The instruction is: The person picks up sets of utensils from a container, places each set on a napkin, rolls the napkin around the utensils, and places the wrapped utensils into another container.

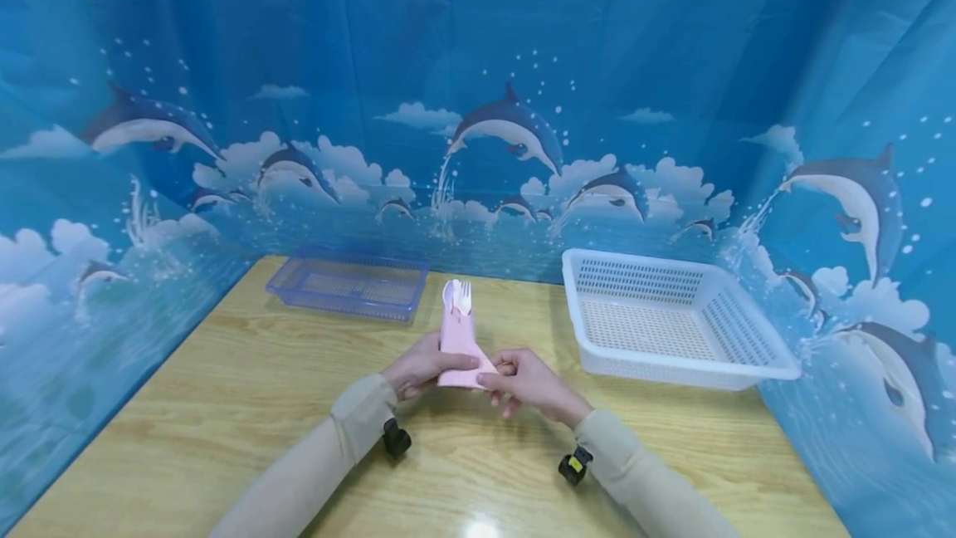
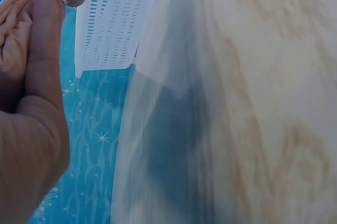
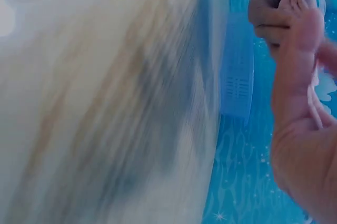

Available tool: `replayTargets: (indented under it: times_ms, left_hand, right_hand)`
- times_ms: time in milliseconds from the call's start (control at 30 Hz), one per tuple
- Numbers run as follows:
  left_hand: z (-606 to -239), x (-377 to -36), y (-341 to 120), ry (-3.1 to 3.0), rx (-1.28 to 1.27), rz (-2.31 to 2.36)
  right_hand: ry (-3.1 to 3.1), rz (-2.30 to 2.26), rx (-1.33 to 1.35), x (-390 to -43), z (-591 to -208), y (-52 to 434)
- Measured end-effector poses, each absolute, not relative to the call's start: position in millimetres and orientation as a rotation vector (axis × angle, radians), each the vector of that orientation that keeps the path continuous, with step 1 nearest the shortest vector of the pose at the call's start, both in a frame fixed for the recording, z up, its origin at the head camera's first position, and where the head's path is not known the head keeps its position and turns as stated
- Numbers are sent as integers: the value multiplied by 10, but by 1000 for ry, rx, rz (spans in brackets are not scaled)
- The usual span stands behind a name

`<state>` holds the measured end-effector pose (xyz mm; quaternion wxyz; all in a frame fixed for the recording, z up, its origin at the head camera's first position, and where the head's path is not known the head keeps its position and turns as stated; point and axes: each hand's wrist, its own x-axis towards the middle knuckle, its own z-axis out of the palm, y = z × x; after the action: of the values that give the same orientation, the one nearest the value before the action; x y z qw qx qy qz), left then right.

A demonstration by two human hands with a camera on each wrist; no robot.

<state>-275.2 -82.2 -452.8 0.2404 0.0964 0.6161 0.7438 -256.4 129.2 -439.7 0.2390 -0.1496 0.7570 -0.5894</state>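
Observation:
A pink cloth is folded around a pale pink fork and a spoon, whose heads stick out at the far end. My left hand grips the near part of this bundle from the left, thumb lying across the cloth. On the other side, my right hand pinches a corner of the cloth that is pulled out to the right, between thumb and fingers. Folds of cloth show at the left thumb in the left wrist view. The utensils' handles are hidden inside the cloth.
At the back left of the wooden table lies a shallow purple basket. A larger white basket with perforated walls stands at the right. Behind the table hangs a blue dolphin-print curtain.

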Motion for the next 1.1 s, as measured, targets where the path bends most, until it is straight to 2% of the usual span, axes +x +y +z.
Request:
replayTargets:
  times_ms: [633,867,1100]
  left_hand:
    - [-4519,-2727,-873,1622,253,2009]
    - [-4513,-2707,-859,1646,262,2027]
    - [-4542,-2725,-813,1699,204,2105]
  right_hand:
    - [2021,-1605,-423,-2602,-4361,1320]
    - [2191,-1586,-504,-2550,-4328,1276]
    - [2315,-1662,-420,-2543,-4435,1193]
